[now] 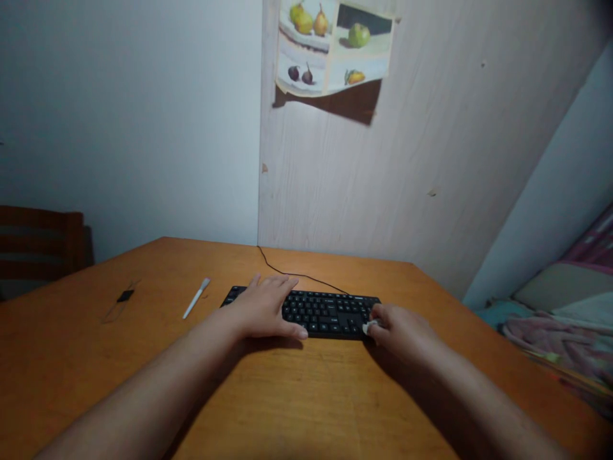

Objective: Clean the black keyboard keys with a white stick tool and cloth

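A black keyboard (pixel 330 312) lies on an orange-brown wooden table (pixel 297 396), its thin black cable (pixel 292 273) running back toward the wall. My left hand (pixel 265 306) rests flat on the keyboard's left half, fingers stretched out. At the keyboard's right front corner my right hand (pixel 400 329) is curled, its fingers pinching a small white thing (pixel 370 327) against the keys; I cannot make out what it is.
A white pen-like stick (pixel 196 298) lies left of the keyboard. Further left sits a small black item on a thin loop (pixel 123 297). A wooden chair (pixel 41 246) stands at the far left, bedding (pixel 560 319) at the right, a fruit picture (pixel 335 45) on the wall.
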`<state>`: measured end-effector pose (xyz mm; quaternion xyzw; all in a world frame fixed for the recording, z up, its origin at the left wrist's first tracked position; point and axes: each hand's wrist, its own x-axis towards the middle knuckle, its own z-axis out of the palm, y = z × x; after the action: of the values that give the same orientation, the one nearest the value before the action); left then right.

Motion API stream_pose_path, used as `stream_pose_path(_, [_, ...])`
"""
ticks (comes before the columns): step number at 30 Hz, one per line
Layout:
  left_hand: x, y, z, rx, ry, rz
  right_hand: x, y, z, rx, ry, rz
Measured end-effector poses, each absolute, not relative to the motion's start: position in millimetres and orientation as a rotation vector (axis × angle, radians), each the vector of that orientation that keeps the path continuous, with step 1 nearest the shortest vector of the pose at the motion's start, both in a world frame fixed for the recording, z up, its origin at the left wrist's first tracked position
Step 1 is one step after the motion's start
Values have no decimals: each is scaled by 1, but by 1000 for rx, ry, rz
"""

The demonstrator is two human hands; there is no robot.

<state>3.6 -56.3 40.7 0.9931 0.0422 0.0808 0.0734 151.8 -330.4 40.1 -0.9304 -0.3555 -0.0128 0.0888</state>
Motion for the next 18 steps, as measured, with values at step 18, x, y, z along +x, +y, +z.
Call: stream_pose_path(18, [53,-99,-5,2905,102,290,159,-269,50,-2814,-1387,49])
